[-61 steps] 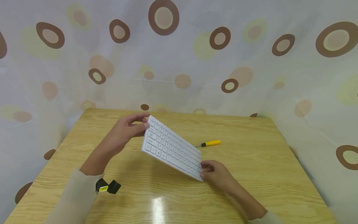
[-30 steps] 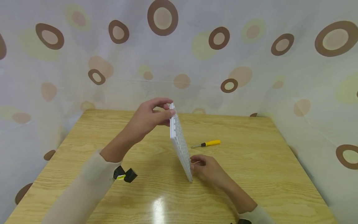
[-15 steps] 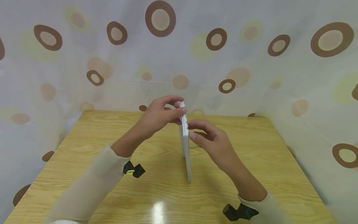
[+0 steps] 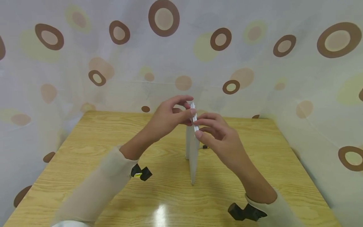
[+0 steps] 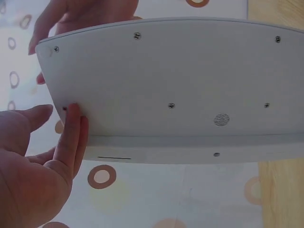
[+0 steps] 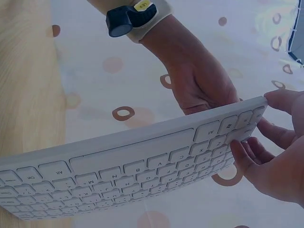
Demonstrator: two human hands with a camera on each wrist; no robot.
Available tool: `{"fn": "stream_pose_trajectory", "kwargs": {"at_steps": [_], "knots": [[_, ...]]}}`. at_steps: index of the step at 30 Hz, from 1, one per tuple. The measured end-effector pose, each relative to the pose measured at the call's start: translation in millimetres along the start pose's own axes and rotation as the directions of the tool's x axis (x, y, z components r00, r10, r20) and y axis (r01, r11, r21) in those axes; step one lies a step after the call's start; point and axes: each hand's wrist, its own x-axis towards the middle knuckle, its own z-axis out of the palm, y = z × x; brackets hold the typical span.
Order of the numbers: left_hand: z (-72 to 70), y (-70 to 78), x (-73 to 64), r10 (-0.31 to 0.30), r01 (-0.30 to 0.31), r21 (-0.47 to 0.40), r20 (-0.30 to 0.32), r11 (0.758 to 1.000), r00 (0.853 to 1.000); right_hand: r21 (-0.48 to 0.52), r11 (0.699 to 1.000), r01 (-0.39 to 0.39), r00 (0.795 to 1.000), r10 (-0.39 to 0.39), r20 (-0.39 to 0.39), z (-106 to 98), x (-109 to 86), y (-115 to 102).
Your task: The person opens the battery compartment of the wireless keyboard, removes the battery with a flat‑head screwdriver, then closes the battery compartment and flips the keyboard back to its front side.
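A white keyboard (image 4: 194, 157) stands nearly upright on one short end, edge-on in the head view. Its back with several screws (image 5: 171, 105) faces the left wrist camera, and its keys (image 6: 147, 171) fill the right wrist view. My left hand (image 4: 170, 118) pinches the raised end, fingers (image 5: 71, 137) against the back and thumb at the end edge. At the near top corner my right hand (image 4: 224, 142) holds the keyboard between thumb and fingers, with fingertips on the key side. Behind the right hand, a screwdriver (image 4: 205, 147) lies mostly hidden; its shaft and dark collar show.
The wooden table (image 4: 127, 201) reaches back to a patterned curtain (image 4: 181, 56), which also closes off both sides. Black wrist cameras (image 4: 246, 212) sit on both sleeves.
The keyboard has turned from a slant with keys showing to upright and edge-on. My left hand has moved right and up; my right hand has left the low end for the raised end.
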Motion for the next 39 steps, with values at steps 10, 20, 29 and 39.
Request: {"fn": "stream_pose_trajectory", "kwargs": {"at_steps": [10, 20, 29, 39], "knots": [[18.2, -78.6, -28.1, 0.045, -0.047, -0.038, -0.045, 0.998, 0.998, 0.028, 0.999, -0.019, 0.993, 0.022, -0.113, -25, -17.8, 6], [52.8, -151.5, -44.2, -0.143, 0.144, -0.025, 0.035, 0.989, 0.989, 0.218, 0.974, 0.055, 0.974, -0.004, -0.228, -44, -31.6, 19], [68.4, -161.1, -48.9, -0.219, 0.209, 0.081, 0.142, 0.974, 0.965, 0.295, 0.948, 0.120, 0.967, -0.045, -0.250, -54, -36.7, 29], [76.9, -160.7, -47.3, -0.231, 0.192, 0.257, 0.130, 0.947, 0.964, 0.373, 0.907, 0.193, 0.965, -0.107, -0.239, -61, -39.9, 39]]}}
